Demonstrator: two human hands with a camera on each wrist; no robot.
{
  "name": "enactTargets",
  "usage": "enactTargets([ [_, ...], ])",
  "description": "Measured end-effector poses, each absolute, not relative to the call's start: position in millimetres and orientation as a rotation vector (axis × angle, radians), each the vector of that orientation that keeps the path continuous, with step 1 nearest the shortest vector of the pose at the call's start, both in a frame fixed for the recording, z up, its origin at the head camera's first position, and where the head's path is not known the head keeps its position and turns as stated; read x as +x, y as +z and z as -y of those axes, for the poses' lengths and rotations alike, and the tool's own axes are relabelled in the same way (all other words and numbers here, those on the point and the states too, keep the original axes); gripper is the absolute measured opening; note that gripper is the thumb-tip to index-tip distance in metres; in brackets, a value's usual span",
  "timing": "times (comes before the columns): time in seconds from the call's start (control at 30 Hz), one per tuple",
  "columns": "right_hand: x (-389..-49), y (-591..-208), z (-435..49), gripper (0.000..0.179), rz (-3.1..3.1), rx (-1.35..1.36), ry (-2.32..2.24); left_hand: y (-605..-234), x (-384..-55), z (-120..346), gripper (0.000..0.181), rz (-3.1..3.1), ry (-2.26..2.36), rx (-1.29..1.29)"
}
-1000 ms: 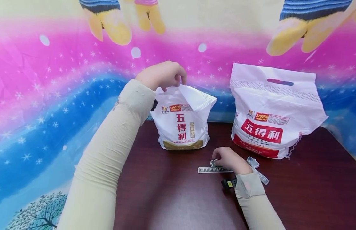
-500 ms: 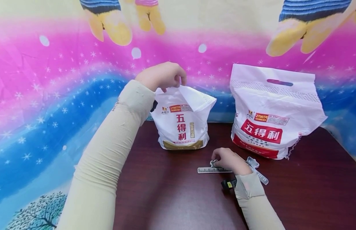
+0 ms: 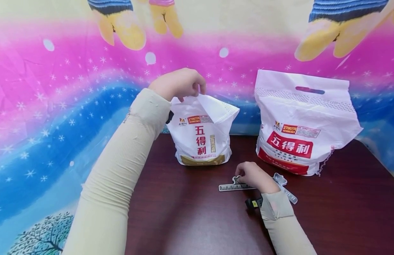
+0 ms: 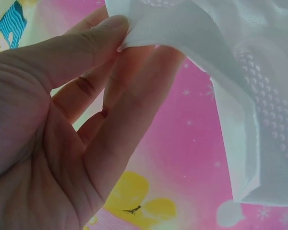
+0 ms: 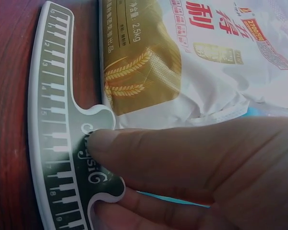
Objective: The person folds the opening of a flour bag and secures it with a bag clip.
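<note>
My left hand (image 3: pixel 181 84) pinches the top edge of a white flour bag (image 3: pixel 184 140) with gold trim, which stands on the table. In the left wrist view, thumb and fingers (image 4: pixel 139 103) hold the thin white bag top (image 4: pixel 182 26), part of it folded over. My right hand (image 3: pixel 255 177) grips a long clip (image 3: pixel 228 188) printed with piano keys, in front of that bag. The right wrist view shows the thumb (image 5: pixel 134 148) on the tab of the clip (image 5: pixel 55 96), over its "Music" lettering, with fingers behind it.
A second, larger flour bag (image 3: pixel 306 131) with a red label and a handle slot stands upright to the right. Another grey clip (image 3: pixel 290 195) lies behind my right wrist. The dark brown table (image 3: pixel 197 219) meets a colourful backdrop (image 3: pixel 98 117) at the back.
</note>
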State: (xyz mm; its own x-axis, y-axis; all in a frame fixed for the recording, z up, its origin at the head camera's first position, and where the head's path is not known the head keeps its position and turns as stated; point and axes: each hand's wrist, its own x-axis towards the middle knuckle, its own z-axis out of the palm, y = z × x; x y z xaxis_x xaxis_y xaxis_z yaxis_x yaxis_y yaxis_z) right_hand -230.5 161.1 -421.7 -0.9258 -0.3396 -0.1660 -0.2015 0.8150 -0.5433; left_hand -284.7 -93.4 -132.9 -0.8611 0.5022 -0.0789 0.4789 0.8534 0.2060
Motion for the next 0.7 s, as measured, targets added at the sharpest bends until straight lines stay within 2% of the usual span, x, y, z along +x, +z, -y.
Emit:
enactTargets([
  [0.33,-230,-418,-162,0.008,-2.758,-0.441,-0.76,-128,-280,91,0.027,-2.9,0.261,0.751],
  [0.7,-223,-410,-161,0.012,-2.739,-0.484,-0.767,-130,-280,93,0.027,-2.894,0.273,0.745],
])
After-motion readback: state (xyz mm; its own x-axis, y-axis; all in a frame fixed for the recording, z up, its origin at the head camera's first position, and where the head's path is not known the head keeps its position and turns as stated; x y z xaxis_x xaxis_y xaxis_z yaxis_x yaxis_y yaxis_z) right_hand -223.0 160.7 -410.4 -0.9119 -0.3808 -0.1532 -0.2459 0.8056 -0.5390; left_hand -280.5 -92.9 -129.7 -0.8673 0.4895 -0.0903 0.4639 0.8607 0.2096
